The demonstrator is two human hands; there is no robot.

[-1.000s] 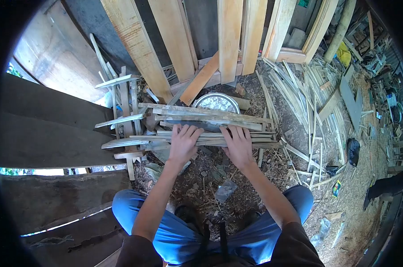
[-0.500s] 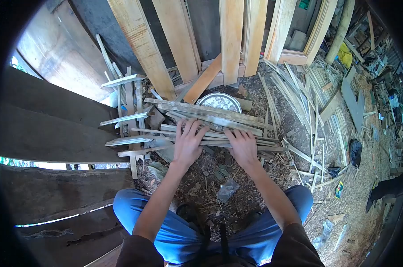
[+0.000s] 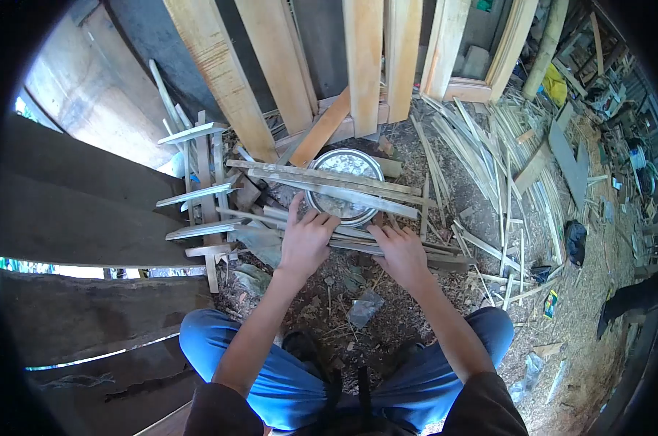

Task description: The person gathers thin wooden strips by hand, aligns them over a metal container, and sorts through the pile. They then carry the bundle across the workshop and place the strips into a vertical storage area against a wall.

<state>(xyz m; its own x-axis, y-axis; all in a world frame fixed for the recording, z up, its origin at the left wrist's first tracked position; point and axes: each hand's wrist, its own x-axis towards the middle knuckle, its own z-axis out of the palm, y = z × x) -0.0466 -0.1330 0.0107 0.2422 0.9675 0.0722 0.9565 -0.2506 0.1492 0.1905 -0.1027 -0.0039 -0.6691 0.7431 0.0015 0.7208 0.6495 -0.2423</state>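
My left hand (image 3: 307,241) is closed over a bundle of thin wooden strips (image 3: 354,240), its index finger pointing forward. My right hand (image 3: 401,254) is wrapped round the same bundle further right. The fingertips of both hands are partly hidden behind the wood. Just beyond, a few longer grey slats (image 3: 329,182) lie across a round silver-rimmed tray (image 3: 378,169) with a mottled pale surface. Part of the tray is hidden under these slats.
Pale planks (image 3: 365,65) lean at the back. A rack of short wooden pieces (image 3: 205,190) stands left, beside dark wall boards (image 3: 89,232). Loose strips (image 3: 463,156) spread to the right. A clear plastic scrap (image 3: 365,308) lies on the dirt between my feet.
Both hands have drawn the strip bundle slightly toward me, apart from the slats over the tray. More of the tray now shows. The view has shifted slightly.
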